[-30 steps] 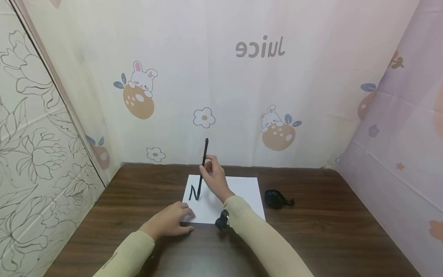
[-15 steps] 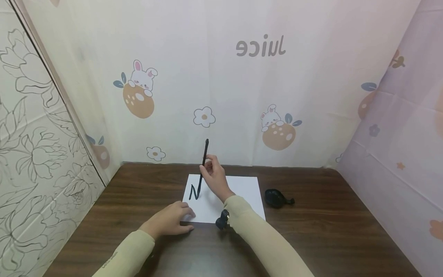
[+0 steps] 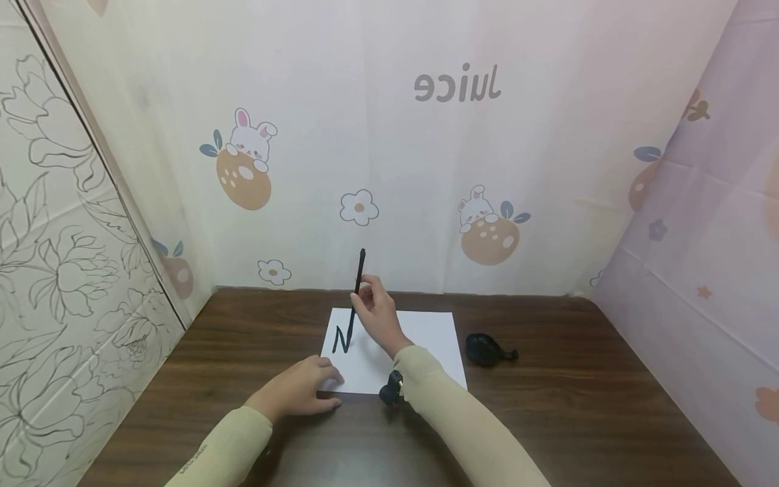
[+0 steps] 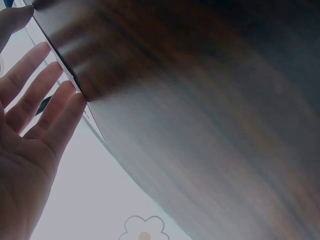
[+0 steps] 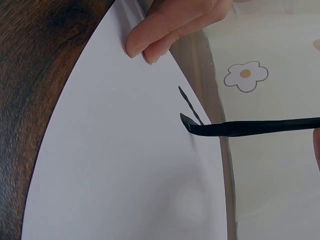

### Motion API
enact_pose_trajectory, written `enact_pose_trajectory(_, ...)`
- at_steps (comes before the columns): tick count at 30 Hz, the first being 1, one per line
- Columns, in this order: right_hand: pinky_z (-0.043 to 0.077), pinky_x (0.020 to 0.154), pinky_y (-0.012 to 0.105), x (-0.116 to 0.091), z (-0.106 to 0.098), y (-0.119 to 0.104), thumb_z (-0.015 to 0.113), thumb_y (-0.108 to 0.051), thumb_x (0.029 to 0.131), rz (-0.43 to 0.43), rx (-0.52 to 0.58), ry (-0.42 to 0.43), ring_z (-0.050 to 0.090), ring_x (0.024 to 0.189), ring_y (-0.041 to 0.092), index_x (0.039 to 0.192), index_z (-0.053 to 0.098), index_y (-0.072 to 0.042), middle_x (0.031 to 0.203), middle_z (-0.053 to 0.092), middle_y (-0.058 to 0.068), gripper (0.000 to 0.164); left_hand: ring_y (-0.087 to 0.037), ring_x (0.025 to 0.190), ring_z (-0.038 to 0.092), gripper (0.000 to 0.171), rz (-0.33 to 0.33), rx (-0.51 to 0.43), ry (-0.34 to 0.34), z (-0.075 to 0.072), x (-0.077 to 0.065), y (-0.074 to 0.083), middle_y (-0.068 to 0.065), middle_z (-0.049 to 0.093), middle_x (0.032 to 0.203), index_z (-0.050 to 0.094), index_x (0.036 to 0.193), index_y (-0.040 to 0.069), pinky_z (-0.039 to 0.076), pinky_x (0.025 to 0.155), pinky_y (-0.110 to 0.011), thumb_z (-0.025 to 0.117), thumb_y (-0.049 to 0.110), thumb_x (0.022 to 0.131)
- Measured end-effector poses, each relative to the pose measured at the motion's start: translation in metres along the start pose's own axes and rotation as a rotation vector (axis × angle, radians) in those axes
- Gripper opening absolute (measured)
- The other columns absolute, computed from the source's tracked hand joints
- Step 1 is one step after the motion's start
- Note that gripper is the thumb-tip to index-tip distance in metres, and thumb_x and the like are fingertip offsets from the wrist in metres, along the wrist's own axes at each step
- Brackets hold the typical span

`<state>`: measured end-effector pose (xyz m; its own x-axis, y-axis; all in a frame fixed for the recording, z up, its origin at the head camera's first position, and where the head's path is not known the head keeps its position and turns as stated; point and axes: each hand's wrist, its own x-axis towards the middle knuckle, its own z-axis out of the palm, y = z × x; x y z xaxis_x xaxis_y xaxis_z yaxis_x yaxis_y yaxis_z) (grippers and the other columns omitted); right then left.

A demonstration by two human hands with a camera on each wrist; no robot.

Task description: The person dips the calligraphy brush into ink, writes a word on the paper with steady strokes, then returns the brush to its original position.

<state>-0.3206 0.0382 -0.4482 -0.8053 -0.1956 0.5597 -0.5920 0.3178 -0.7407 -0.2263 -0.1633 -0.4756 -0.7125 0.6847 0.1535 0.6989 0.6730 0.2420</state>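
Observed pale rabbit-printed fabric curtain (image 3: 389, 149) at 12 o'clock above dark-brown wood-grain table (image 3: 560, 419). Found white rectangular paper sheet (image 3: 422, 341) part-hidden by right hand (image 3: 379, 314), relaxed left hand (image 3: 301, 385) at its 7 o'clock corner. Noted indistinct black rounded thing (image 3: 483, 350) at 3 o'clock; slender black brush (image 5: 270, 127) pinched in right hand, tip bent at black N (image 3: 343, 339).

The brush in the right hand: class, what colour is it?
The brush is black; the right wrist view shows it best.

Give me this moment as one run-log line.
right hand: holds black brush, tip at N-shaped mark | left hand: at near-left corner of white paper | black object: on table, right of paper
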Motion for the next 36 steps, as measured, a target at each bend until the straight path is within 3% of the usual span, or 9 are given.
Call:
enact_pose_trajectory(6,0.052,0.076,0.032,0.0004,0.0012,0.0027,0.06,-0.017,0.102,-0.008,-0.004,0.001,0.059,0.087,0.015,0.134,0.047,-0.007,0.099,0.061,0.003,0.036,-0.011,0.09,0.057,0.029,0.001,-0.002,0.0,0.001,-0.0005,-0.0006,0.004,0.067,0.1,0.074,0.106,0.013,0.052,0.081,-0.033,0.078,0.034,0.087)
enact_pose_trajectory(15,0.053,0.082,0.032,0.0,0.0006,0.0012,0.06,-0.019,0.102,-0.003,-0.017,-0.001,0.062,0.094,0.016,0.134,0.047,-0.018,0.102,0.062,0.003,0.034,-0.011,0.09,0.057,0.029,0.006,-0.004,0.003,0.0007,-0.0007,-0.0006,0.004,0.067,0.099,0.074,0.106,0.013,0.052,0.081,-0.033,0.078,0.033,0.086)
enact_pose_trajectory(26,0.054,0.083,0.034,0.0005,0.0009,0.0009,0.06,-0.019,0.102,-0.03,-0.038,0.008,0.062,0.096,0.017,0.134,0.048,-0.017,0.104,0.062,0.004,0.034,-0.011,0.089,0.057,0.029,0.022,0.004,0.015,0.0006,-0.0011,-0.0002,0.003,0.067,0.099,0.074,0.106,0.012,0.052,0.08,-0.033,0.078,0.033,0.086)
enact_pose_trajectory(36,0.053,0.088,0.033,0.0008,0.0025,0.0015,0.06,-0.02,0.102,-0.001,-0.027,0.008,0.063,0.101,0.017,0.135,0.049,-0.02,0.105,0.062,0.003,0.035,-0.012,0.091,0.058,0.029,0.012,0.002,0.009,0.0017,-0.0013,-0.0017,0.004,0.067,0.1,0.074,0.106,0.013,0.052,0.082,-0.034,0.078,0.034,0.086)
